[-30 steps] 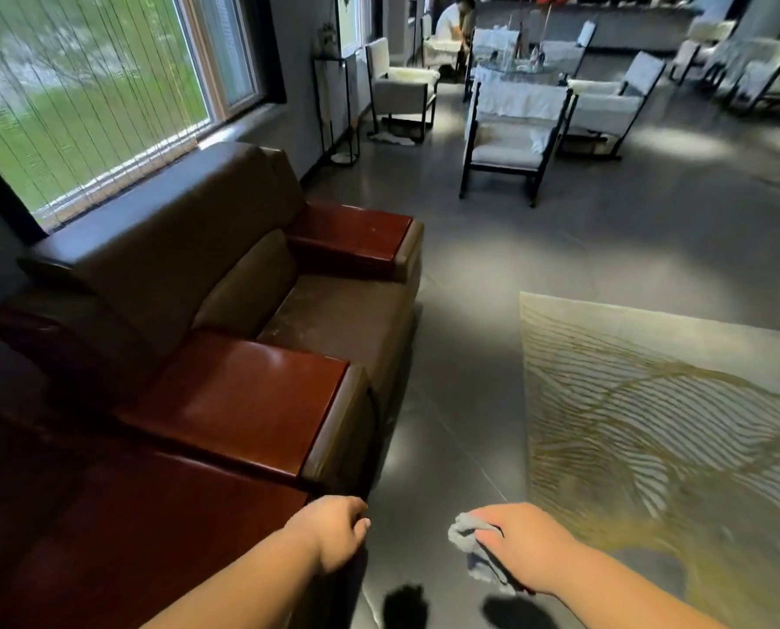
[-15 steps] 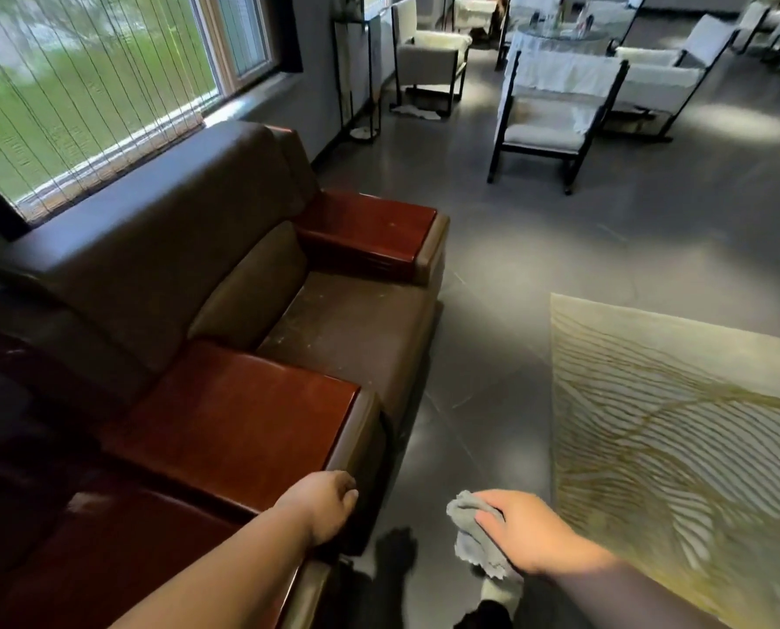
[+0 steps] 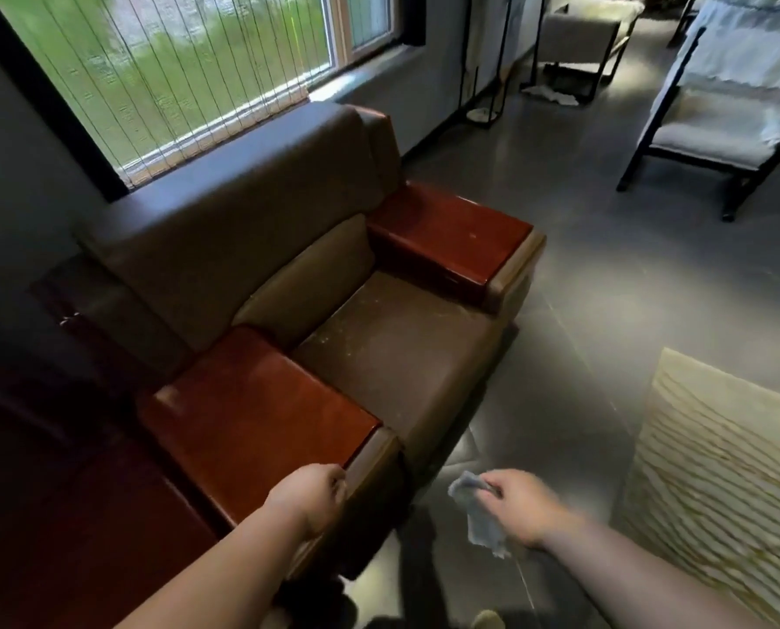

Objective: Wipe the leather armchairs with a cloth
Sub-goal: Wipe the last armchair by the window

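A brown leather armchair [image 3: 397, 356] with glossy red-brown wooden armrest tops stands under the window, its seat speckled with pale dust. My left hand [image 3: 311, 497] hovers with loosely curled fingers at the front end of the near armrest [image 3: 251, 419] and holds nothing. My right hand [image 3: 519, 506] grips a small grey-blue cloth [image 3: 478, 519], which hangs down over the dark floor in front of the chair, apart from the leather.
A dark wooden surface [image 3: 61, 515] adjoins the near armrest on the left. A pale patterned rug [image 3: 724, 469] lies to the right. White-cushioned chairs with black frames [image 3: 719, 129] stand further back. Grey tiled floor [image 3: 606, 288] stretches between them.
The view has tilted down and closed in on the armchair. My left hand has come up to the armrest's front end. The cloth now dangles lower from my right hand.
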